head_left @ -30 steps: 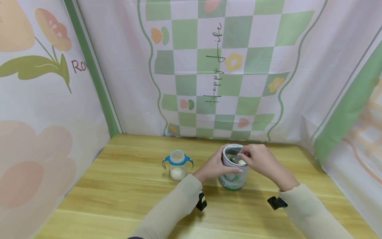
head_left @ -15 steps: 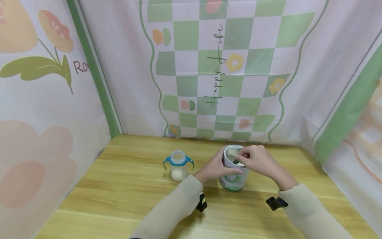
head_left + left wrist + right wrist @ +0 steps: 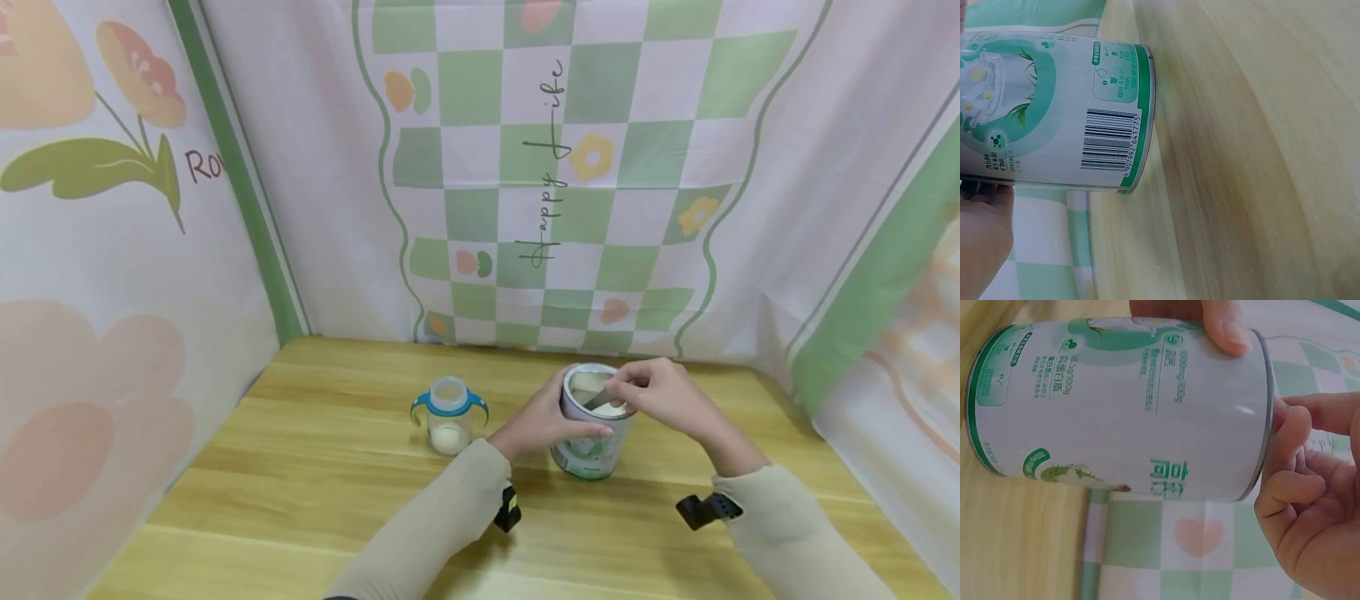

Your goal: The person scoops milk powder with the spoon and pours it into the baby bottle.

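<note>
A white and green milk powder tin [image 3: 588,457] stands upright and uncovered on the table, pale powder showing inside its silver rim. My left hand [image 3: 542,417] grips it from the left, thumb across the front near the top. In the right wrist view that left thumb [image 3: 1227,328] lies on the tin's side. At the tin's mouth my right hand [image 3: 663,400] pinches a thin grey scoop [image 3: 597,399], which slants down into the tin; its lower end is hidden. The right wrist view has the curled right hand [image 3: 1310,487] right at the rim.
Left of the tin stands an open baby bottle [image 3: 450,425] with blue handles and white powder in it. Under everything is a wooden table [image 3: 315,467]. A curtain [image 3: 540,167] with green checks hangs along its back edge, and a flowered one at the left.
Inside the tin, the scoop has turned from lying over the powder to slanting from the fingers, its grey length now more visible. My right hand has shifted slightly right. The left hand keeps its grip.
</note>
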A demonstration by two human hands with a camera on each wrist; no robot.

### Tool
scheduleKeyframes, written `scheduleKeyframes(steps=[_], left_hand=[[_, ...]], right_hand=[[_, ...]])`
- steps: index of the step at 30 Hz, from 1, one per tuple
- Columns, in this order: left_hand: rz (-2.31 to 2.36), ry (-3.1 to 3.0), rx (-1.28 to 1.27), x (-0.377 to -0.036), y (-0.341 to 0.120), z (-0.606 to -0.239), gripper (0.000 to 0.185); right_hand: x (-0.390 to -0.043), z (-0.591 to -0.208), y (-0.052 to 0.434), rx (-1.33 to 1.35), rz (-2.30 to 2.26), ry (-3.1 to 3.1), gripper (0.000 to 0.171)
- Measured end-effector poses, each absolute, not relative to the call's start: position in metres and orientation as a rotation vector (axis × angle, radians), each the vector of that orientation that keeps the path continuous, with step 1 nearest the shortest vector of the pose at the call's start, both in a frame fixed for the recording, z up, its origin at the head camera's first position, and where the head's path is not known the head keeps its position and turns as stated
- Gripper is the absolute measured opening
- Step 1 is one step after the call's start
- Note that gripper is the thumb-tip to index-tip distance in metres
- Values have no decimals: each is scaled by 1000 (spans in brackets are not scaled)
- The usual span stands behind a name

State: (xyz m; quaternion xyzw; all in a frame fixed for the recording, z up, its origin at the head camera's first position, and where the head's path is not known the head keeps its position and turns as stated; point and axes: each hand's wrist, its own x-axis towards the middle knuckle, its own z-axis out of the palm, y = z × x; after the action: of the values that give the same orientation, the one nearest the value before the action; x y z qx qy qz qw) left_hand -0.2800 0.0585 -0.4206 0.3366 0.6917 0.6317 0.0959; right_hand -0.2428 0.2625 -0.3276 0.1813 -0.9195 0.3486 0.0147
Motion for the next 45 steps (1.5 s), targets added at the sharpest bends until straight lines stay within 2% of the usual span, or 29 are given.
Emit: scheduleKeyframes(steps=[21,31,45], left_hand=[[1869,2085,958,-281,58,-421,80],[1865,2125,935,-281,59,-422,83],[1849,2164,901,-279,59,-423,85]], right_hand=[[-246,-336,284,309,1380,-2774,35],[-246,-346,295,281,1515,-2648,38],[-242,-357,296,243,1454,-2513,38]])
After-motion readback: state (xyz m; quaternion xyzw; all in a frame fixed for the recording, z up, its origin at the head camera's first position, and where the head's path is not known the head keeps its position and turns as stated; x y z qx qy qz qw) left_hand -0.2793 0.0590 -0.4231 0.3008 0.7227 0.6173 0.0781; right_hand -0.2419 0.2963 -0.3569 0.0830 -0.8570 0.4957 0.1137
